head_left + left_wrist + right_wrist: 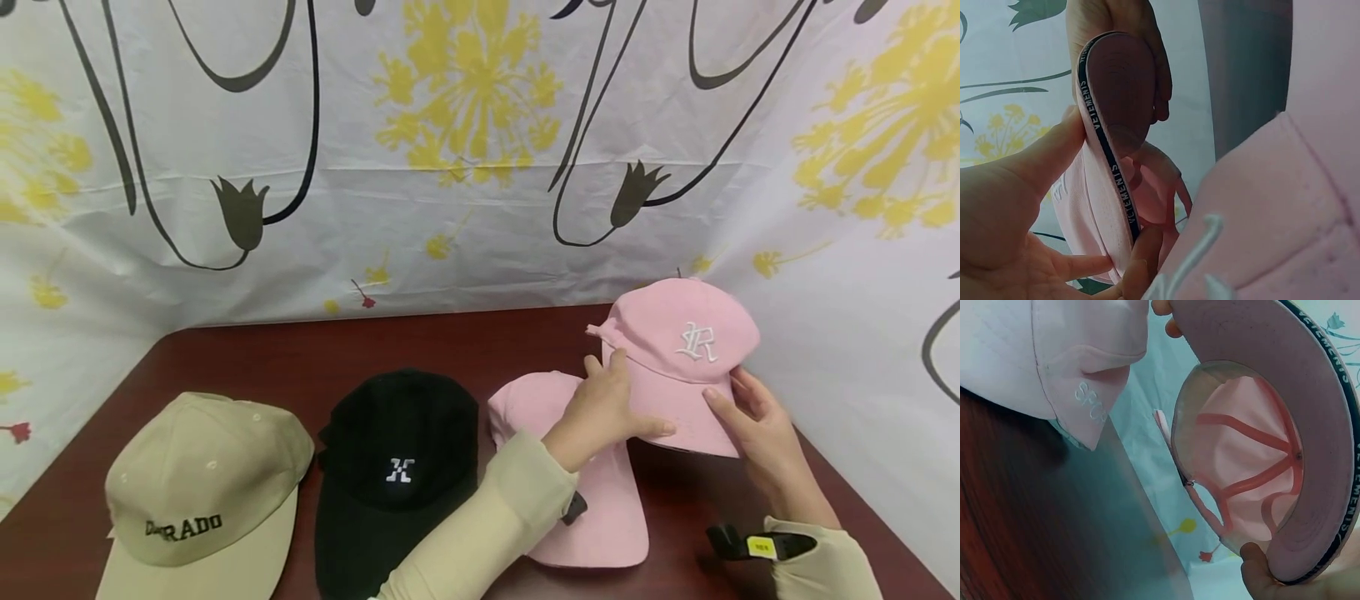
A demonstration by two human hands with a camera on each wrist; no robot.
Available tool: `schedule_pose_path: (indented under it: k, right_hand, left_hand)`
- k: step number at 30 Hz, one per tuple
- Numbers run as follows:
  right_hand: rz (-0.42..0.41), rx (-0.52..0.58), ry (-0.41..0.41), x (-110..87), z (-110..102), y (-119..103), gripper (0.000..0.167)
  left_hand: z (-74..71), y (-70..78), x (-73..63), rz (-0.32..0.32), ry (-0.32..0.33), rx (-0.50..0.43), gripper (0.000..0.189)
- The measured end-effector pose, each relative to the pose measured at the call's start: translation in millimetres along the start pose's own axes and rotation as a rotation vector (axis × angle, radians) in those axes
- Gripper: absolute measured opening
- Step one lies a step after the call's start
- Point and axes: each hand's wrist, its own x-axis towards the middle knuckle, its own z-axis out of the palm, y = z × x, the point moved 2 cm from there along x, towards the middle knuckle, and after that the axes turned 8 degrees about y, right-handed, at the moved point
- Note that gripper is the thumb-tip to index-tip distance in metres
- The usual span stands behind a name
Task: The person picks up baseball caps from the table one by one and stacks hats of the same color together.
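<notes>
A pink cap with a white embroidered R is held up between both hands at the back right of the table. My left hand grips its left side, with the thumb over the brim and fingers by the crown's edge. On the opposite side, my right hand pinches the brim, thumb on top. A dark band lettered VETEMENTS runs along the brim's edge. The cap's hollow inside shows pink seam tape and a back strap opening. Beneath the left forearm lies a second pink cap, partly covered.
Left of the pink caps, a black cap with a small white emblem lies on the dark red table. A beige cap with dark lettering sits at the far left. Patterned white cloth hangs behind and around the table.
</notes>
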Motion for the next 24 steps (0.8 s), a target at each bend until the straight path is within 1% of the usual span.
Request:
schedule_pose_path:
  k: [6,8,13,15,24]
  right_hand:
    - [0.028,-0.048,-0.002,-2.4,4.0,1.6,0.074]
    - [0.037,-0.058,0.012,-2.2,5.7,3.3,0.073]
    - [0.014,-0.078,-0.002,-5.0,13.7,-1.8,0.072]
    - [-0.006,-0.082,-0.026,-8.3,17.8,-6.8,0.072]
    - [-0.022,-0.052,-0.059,-20.1,33.1,-14.3,0.071]
  left_hand:
    - [-5.5,-3.5,-6.4,0.003,0.022,0.003,0.093]
    - [-7.3,-5.3,-8.8,0.006,0.032,0.003,0.093]
    - [-13.7,-10.0,-15.8,0.015,0.063,0.019,0.093]
    - [-16.5,-11.7,-18.7,0.013,0.072,0.02,0.093]
    - [-28.4,-17.9,-30.9,-0.004,0.079,0.026,0.095]
